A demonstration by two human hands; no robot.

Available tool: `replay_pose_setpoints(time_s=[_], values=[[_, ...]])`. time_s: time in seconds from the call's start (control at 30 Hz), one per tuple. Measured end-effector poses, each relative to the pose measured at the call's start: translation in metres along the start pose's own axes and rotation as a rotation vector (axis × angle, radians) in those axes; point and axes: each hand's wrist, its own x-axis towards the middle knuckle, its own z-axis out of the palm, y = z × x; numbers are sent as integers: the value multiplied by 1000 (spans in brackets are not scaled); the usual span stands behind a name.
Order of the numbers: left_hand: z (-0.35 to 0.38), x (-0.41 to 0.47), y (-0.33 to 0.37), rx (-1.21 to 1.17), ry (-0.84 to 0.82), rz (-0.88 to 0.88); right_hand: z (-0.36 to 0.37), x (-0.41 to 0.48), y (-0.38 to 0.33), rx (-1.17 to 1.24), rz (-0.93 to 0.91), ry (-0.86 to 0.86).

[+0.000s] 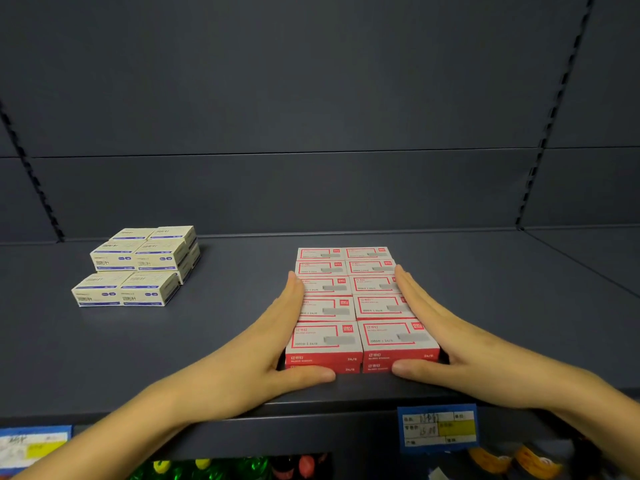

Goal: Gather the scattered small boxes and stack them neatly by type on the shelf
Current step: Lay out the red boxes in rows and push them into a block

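Small boxes sit sorted into two groups on a dark grey shelf [207, 341]. The red-and-white boxes [360, 306] form a tidy two-column block near the shelf's front edge, right of centre. The left hand [277, 341] and right hand [446, 337] lie flat against its two sides, fingers straight and thumbs along the front face, pressing it square. The cream boxes [138, 268] with blue print are stacked well apart to the left. No loose boxes show, so the task looks nearly finished.

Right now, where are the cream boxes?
Head view: cream boxes sit left on the shelf, apart from the red boxes pressed between left hand and right hand.
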Motion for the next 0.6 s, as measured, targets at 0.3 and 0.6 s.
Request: replay_pose_setpoints(time_s=[0.3, 0.6], values=[[-2, 7, -4, -108, 2, -136, -4, 11, 0, 154, 42, 0], [-26, 101, -36, -316, 372, -446, -29, 107, 11, 315, 273, 397]])
